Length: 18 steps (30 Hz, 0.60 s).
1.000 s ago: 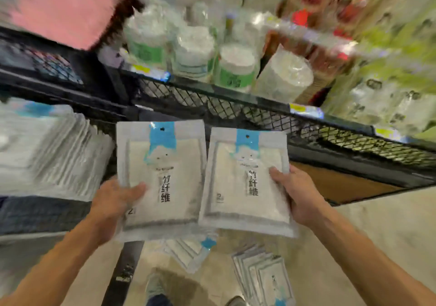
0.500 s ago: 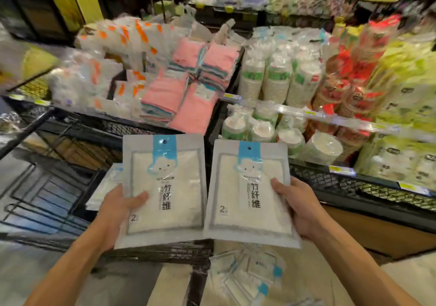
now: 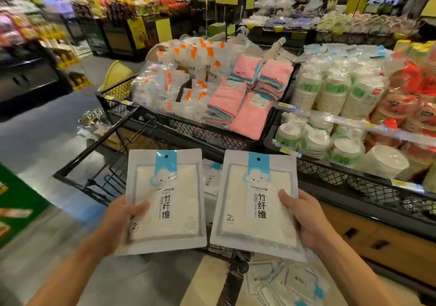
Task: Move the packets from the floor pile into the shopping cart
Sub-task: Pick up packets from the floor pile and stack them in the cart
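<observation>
Left hand (image 3: 118, 223): forearm enters from 7 o'clock, reaching up and forward. Thumb laid across the front of the left packet (image 3: 165, 202) near its lower left corner, remaining fingers hidden behind it. Grip: grasping the left packet by that corner and edge.

Right hand (image 3: 304, 220): forearm enters from 5 o'clock, angled up toward the centre. Thumb pressed on the front face of the right packet (image 3: 256, 204) along its right edge, fingers behind. Grip: grasping the right packet.

Left packet: white pouch, blue header strip with hang hole, cloud figure, black characters, numeral 2 at lower left. Held upright, face toward the camera, slightly left of centre.

Right packet: same design, held upright just beside the left packet at its 3 o'clock, a narrow gap between them, lower edge tilted down to the right.

Both packets sit in the air in front of the shopping cart (image 3: 99, 145), whose black wire frame runs from 9 o'clock toward centre behind them. One more packet of the same kind (image 3: 212, 178) shows in the gap between the two held ones; whether it lies inside the cart cannot be told.

Floor pile (image 3: 287, 284): loose packets of the same design on the floor at 5 o'clock, below the right hand.

Shelf (image 3: 354, 176): black mesh display at 12 to 3 o'clock carrying pink cloths (image 3: 238, 107) and stacked paper cups (image 3: 335, 91).
</observation>
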{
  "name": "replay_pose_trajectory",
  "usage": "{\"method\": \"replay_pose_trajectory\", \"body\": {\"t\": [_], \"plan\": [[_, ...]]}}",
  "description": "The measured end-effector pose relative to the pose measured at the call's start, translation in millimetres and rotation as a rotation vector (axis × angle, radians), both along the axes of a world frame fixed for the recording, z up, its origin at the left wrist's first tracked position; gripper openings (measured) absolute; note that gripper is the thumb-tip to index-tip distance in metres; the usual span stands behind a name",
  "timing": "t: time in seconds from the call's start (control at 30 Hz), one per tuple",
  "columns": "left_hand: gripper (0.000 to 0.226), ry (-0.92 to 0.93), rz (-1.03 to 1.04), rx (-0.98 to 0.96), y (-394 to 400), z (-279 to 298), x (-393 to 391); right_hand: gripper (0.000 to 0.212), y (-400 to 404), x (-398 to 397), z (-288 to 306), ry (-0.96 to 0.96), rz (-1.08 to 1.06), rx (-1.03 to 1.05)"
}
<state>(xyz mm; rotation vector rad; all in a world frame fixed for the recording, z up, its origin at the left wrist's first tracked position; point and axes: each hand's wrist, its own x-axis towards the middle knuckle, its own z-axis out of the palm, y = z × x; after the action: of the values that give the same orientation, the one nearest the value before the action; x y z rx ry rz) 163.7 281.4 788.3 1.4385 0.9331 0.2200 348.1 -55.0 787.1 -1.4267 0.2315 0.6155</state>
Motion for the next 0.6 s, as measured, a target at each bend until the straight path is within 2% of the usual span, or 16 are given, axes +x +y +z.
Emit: {"method": "replay_pose_trajectory", "body": {"t": [0.23, 0.6], "plan": [[0.021, 0.013, -0.034, -0.033, 63, -10, -8, 0.016, 51, -19, -16, 0.021, -0.006, -0.024], [0.023, 0.089, -0.138, -0.121, 226, -69, 96, 0.016, 201, 28, -54, 0.063, -0.183, -0.142]]}}
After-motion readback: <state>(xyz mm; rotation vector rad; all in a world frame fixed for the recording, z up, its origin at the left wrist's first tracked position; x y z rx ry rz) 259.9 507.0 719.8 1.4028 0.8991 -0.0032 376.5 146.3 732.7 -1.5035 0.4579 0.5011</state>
